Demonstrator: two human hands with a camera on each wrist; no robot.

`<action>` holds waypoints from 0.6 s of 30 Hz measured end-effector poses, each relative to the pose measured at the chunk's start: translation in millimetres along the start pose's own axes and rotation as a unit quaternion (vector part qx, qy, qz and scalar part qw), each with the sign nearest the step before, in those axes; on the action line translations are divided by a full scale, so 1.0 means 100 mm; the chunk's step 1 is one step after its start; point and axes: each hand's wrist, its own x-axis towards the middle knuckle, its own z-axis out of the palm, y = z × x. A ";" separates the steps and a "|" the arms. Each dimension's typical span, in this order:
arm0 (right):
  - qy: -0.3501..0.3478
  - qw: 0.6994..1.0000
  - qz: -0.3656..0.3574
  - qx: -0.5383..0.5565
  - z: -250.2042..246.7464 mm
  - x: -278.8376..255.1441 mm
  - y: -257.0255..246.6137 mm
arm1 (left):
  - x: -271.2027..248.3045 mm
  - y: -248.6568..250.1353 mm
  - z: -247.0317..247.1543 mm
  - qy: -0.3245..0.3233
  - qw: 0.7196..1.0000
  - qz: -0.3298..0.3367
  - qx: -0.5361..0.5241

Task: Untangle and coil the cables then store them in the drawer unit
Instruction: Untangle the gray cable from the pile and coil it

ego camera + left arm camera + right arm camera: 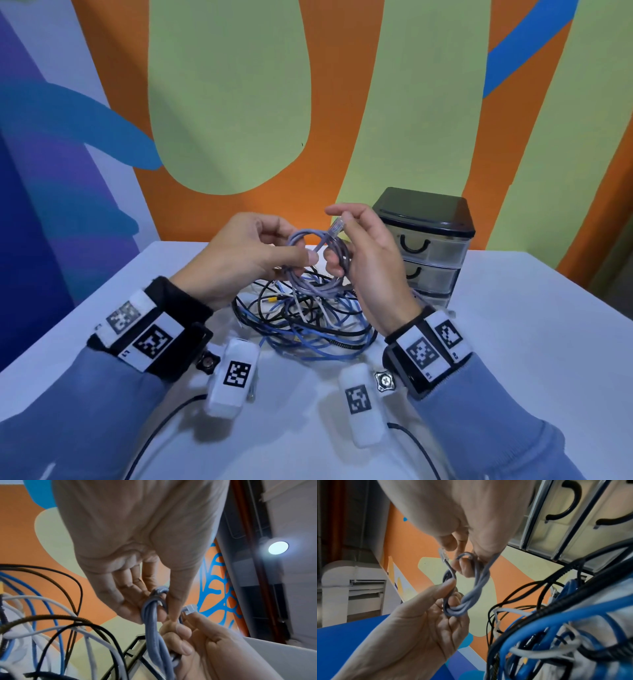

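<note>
Cable, grey (317, 255): coiled in several loops, held in the air between both hands, above the tangle.
Left hand (239, 255): thumb and fingers pinch the coil's left side.
Right hand (368, 253): lower fingers curl through the loops; thumb and forefinger pinch the cable just behind the clear plug (337, 226) (plug tilted upward).
Tangle (308, 322): blue, black and white cables heaped on the white table (513, 342), beneath the hands.
Drawer unit (428, 245): black-topped, clear drawers all closed, just right of the right hand.
</note>
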 end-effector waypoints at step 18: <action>-0.010 0.993 -0.083 -0.083 0.11 -0.10 0.04 | 0.00 -0.10 0.08 0.062 0.984 -0.027 0.167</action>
